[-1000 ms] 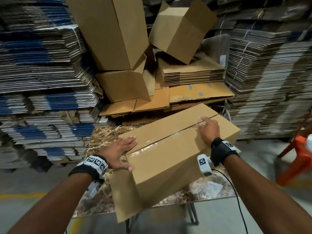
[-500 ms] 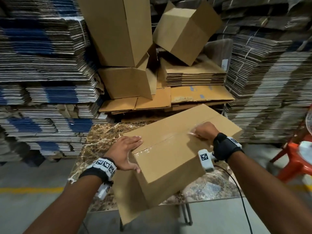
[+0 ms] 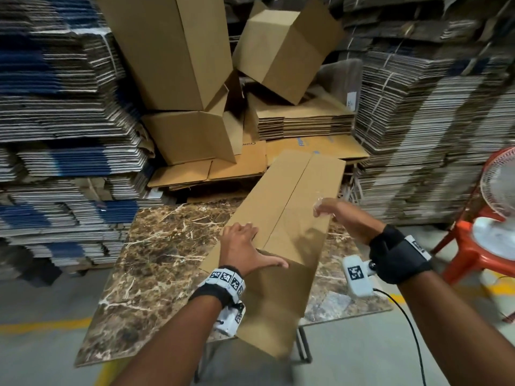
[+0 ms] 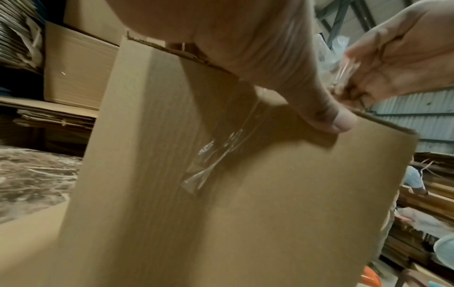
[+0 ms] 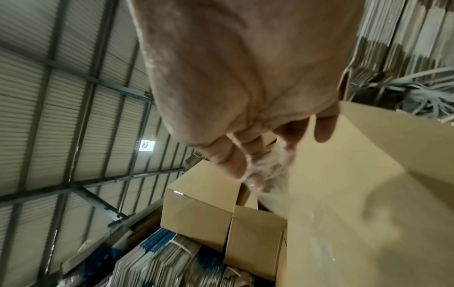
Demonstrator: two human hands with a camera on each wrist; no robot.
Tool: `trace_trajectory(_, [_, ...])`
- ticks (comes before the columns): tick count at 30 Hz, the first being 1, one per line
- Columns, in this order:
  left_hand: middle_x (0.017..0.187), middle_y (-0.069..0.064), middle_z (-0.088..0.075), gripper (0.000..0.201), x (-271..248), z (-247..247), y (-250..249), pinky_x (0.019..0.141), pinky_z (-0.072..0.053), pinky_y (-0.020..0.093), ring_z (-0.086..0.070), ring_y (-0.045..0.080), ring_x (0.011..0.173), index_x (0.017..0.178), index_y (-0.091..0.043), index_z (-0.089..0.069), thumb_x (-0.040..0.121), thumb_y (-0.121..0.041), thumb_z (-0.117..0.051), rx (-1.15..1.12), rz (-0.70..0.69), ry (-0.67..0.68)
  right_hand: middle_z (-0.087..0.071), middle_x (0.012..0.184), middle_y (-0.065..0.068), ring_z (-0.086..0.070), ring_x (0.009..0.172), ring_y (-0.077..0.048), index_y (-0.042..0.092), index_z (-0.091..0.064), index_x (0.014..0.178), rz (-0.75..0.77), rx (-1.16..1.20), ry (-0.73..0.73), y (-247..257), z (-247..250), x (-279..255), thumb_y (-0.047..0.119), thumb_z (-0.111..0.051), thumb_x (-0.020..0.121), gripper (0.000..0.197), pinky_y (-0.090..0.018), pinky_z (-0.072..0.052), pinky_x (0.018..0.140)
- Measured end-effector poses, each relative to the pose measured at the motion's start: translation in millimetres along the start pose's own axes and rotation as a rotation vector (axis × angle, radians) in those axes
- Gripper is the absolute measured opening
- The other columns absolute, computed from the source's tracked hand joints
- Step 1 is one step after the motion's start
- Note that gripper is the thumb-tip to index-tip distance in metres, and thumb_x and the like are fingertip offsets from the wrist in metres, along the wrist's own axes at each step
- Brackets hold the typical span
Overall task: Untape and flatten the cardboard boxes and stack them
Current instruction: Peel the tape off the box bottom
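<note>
I have the cardboard box (image 3: pixel 281 229) lying across the marble-patterned table (image 3: pixel 156 263), its near end hanging past the table edge toward me, so the taped seam faces up where I can work it. My left hand (image 3: pixel 245 246) lies spread on the near top corner, fingers flat on the top and thumb stretched along the front edge, pressing down so the box cannot slide or lift while I pull. My right hand (image 3: pixel 338 217) is raised just above the right side of the top, fingers curled around a crumpled wad of clear tape (image 3: pixel 319 207). From my left wrist I see a strip of tape (image 4: pixel 211 163) clinging to the front face below my thumb, so I judge the untaping unfinished. Flattening comes next, and the flattened stack (image 3: pixel 303 125) behind the table is where it should go.
</note>
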State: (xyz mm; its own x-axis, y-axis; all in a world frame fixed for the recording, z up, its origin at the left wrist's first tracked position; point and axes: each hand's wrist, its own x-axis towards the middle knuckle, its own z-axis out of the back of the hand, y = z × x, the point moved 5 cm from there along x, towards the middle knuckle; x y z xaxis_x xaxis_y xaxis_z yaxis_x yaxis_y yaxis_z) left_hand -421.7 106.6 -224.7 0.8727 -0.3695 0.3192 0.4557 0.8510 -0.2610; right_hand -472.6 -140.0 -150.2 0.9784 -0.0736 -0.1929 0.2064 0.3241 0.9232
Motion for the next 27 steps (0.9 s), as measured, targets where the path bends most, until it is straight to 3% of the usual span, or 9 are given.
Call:
trace_trajectory(2, [0.128,-0.009,-0.068,0.129,1.0,-4.1,-16.2,0.109,-0.039,0.044,-0.056,0.019,0.115,0.114,-0.025,-0.074,0.027,-0.114,-0.038,0.01,0.059,0.01,-0.046,0.147,-0.002,-0.041,0.134,-0.021,0.013,-0.071,0.086,0.1,0.003,-0.09,5.2,15.7,-1.5,0.037,-0.061,0.091,0.026,-0.054,-0.021,0.119])
trace_trajectory(4, [0.134,-0.011,-0.064,0.128,2.3,-11.3,-28.7,0.113,-0.034,0.039,-0.053,0.017,0.121,0.121,-0.027,-0.072,0.032,-0.112,-0.039,0.012,0.087,0.047,-0.046,0.152,-0.004,-0.042,0.134,-0.015,0.009,-0.071,0.097,0.188,0.058,-0.16,11.8,27.6,-3.9,0.04,-0.059,0.095,0.033,-0.051,-0.023,0.118])
trace_trajectory(6, [0.14,-0.011,-0.061,0.122,2.8,-13.1,-36.5,0.114,-0.029,0.037,-0.051,0.016,0.125,0.127,-0.029,-0.069,0.038,-0.109,-0.046,0.001,0.077,0.085,-0.059,0.142,-0.006,-0.052,0.128,-0.012,0.008,-0.065,0.112,0.191,0.201,-0.099,11.3,25.6,-3.4,0.04,-0.05,0.104,0.037,-0.044,-0.034,0.114])
trace_trajectory(9, [0.151,-0.01,-0.051,0.108,2.9,-9.2,-35.5,0.118,-0.021,0.039,-0.045,0.017,0.131,0.139,-0.03,-0.059,0.054,-0.096,-0.061,-0.002,0.012,0.189,-0.074,0.115,-0.01,-0.065,0.119,-0.02,0.011,-0.055,0.116,0.16,0.261,-0.082,4.6,19.2,3.5,0.044,-0.042,0.106,0.037,-0.038,-0.043,0.108])
trace_trajectory(13, [0.158,-0.015,-0.04,0.09,5.0,-2.9,-15.8,0.122,-0.022,0.046,-0.039,0.017,0.136,0.15,-0.034,-0.047,0.073,-0.071,-0.074,-0.059,-0.092,0.307,-0.06,0.121,-0.019,-0.067,0.108,-0.035,0.009,-0.039,0.137,0.035,0.353,-0.081,-21.1,5.9,23.6,0.039,-0.041,0.109,0.042,-0.047,-0.056,0.096])
trace_trajectory(16, [0.163,-0.012,-0.032,0.081,10.2,-8.4,1.1,0.125,-0.017,0.05,-0.028,0.018,0.148,0.154,-0.035,-0.038,0.084,-0.059,-0.072,-0.042,-0.125,0.338,-0.054,0.125,-0.016,-0.063,0.103,-0.031,0.01,-0.042,0.136,0.004,0.313,-0.065,-30.6,-7.8,29.5,0.036,-0.037,0.11,0.037,-0.044,-0.058,0.087])
trace_trajectory(20, [0.17,0.0,-0.017,0.096,6.6,-17.6,15.5,0.128,-0.007,0.04,-0.008,0.02,0.157,0.16,-0.028,-0.028,0.082,-0.069,-0.067,-0.014,0.003,0.267,-0.065,0.112,-0.015,-0.063,0.087,-0.022,-0.002,-0.055,0.127,-0.044,0.256,-0.031,-35.8,-23.0,31.9,0.023,-0.041,0.11,0.033,-0.041,-0.059,0.084])
trace_trajectory(24, [0.168,-0.002,-0.023,0.097,5.2,-15.0,15.0,0.125,-0.008,0.043,-0.018,0.021,0.154,0.159,-0.028,-0.029,0.082,-0.08,-0.056,0.084,0.004,0.228,-0.068,0.099,-0.027,-0.072,0.067,-0.023,-0.014,-0.063,0.117,-0.14,0.329,-0.131,-40.3,-12.6,32.5,0.003,-0.062,0.098,0.026,-0.033,-0.062,0.057])
trace_trajectory(27, [0.166,-0.002,-0.028,0.099,2.6,-15.1,16.0,0.125,-0.008,0.045,-0.026,0.026,0.152,0.158,-0.024,-0.033,0.081,-0.081,-0.057,0.059,0.03,0.212,-0.074,0.084,-0.024,-0.075,0.063,-0.027,-0.015,-0.057,0.114,-0.23,0.387,-0.169,-37.0,-10.0,28.6,-0.004,-0.071,0.089,0.031,-0.031,-0.059,0.048])
